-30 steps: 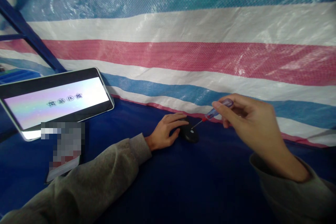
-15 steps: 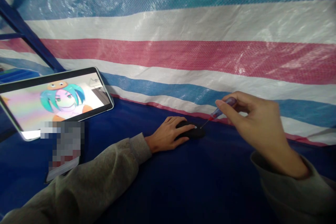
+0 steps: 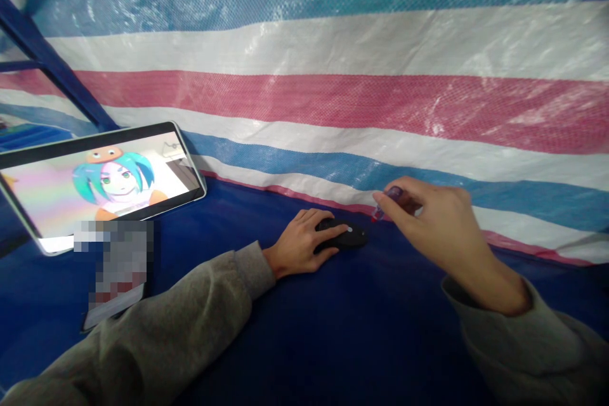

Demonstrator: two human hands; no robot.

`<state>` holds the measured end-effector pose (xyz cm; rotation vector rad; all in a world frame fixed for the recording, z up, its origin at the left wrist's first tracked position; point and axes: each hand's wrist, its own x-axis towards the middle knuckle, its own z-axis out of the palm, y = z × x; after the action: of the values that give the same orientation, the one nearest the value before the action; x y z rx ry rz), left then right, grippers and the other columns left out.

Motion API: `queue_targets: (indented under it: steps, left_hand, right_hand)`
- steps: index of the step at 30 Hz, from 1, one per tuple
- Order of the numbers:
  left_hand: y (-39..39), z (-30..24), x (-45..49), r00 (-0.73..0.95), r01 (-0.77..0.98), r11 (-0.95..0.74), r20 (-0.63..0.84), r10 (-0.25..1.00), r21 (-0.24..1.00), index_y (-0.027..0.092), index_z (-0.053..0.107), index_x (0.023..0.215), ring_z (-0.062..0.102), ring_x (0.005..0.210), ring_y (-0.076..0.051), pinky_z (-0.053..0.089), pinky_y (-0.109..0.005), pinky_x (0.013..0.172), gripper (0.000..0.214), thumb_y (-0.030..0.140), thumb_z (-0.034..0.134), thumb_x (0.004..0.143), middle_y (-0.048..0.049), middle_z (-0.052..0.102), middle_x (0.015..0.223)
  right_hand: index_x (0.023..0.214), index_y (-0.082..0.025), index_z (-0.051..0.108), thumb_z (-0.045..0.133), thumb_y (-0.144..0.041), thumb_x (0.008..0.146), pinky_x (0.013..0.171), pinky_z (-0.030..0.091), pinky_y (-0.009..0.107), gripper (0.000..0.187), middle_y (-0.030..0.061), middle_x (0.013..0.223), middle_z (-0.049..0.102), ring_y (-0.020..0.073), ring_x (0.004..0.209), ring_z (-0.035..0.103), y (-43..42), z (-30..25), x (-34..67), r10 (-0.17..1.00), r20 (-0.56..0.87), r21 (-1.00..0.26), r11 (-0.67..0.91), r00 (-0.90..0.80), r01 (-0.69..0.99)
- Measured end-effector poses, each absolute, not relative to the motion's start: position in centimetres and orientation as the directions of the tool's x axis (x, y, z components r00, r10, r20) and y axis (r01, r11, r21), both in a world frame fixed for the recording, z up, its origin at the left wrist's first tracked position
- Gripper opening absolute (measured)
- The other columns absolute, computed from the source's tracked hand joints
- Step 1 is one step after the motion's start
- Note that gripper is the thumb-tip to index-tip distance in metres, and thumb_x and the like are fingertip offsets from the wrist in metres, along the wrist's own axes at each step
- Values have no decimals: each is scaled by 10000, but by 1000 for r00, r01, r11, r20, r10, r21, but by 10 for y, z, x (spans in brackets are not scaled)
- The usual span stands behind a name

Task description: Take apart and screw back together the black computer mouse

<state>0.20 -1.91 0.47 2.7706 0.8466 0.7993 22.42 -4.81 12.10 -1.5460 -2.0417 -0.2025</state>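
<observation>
A small black mouse-like device (image 3: 349, 236) lies on the blue cloth near the striped tarp. My left hand (image 3: 302, 242) rests over its left side, fingers curled on it and holding it steady. My right hand (image 3: 431, 225) pinches a small screwdriver (image 3: 386, 202) with a translucent purple handle and red collar. Its tip points down and left toward the device's right end; the thin shaft is hard to see. Both arms wear grey sleeves.
A tablet (image 3: 99, 181) playing a cartoon leans at the left, with a blurred card (image 3: 114, 279) below it. A striped blue, white and red tarp (image 3: 333, 95) rises behind. A dark blue metal brace (image 3: 52, 63) crosses the upper left. Blue cloth (image 3: 333, 336) covers the surface.
My right hand has dropped and moved left, bringing the screwdriver closer to the device. The left hand has slid further over the device, which now lies flatter. The tablet picture changed from text to a cartoon face.
</observation>
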Motion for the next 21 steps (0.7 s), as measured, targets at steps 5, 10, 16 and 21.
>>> queue_targets:
  steps: [5,10,16,21]
  left_hand:
    - [-19,4,2,699,481,-832,451,555,277,270,536,1345,524,1170,-259,434,-431,976,453,411,564,916,-115,537,1284]
    - [-19,4,1,697,480,-832,456,553,276,272,540,1341,531,1176,-259,438,-436,986,448,412,562,916,-111,544,1283]
    - [-19,1,3,714,454,-860,482,507,231,238,527,1349,510,1265,-265,423,-465,1062,438,387,529,937,-122,534,1356]
    - [-19,0,3,763,378,-910,498,411,172,147,462,1388,409,1383,-234,370,-427,1148,445,317,468,977,-131,501,1426]
  right_hand:
    - [688,-211,601,592,-379,857,563,373,289,238,-8,569,642,171,523,616,-44,117,224,834,523,-201,319,-174,926]
    - [682,-214,592,577,-374,859,549,353,286,239,-4,554,625,176,521,609,-43,115,223,839,506,-172,327,-201,929]
    - [647,-229,536,532,-380,880,540,337,292,279,0,540,586,178,508,582,-43,113,220,852,470,-90,304,-229,948]
    - [811,-225,634,486,-319,904,568,365,285,198,14,620,664,196,582,641,-41,108,222,863,444,-85,306,-239,948]
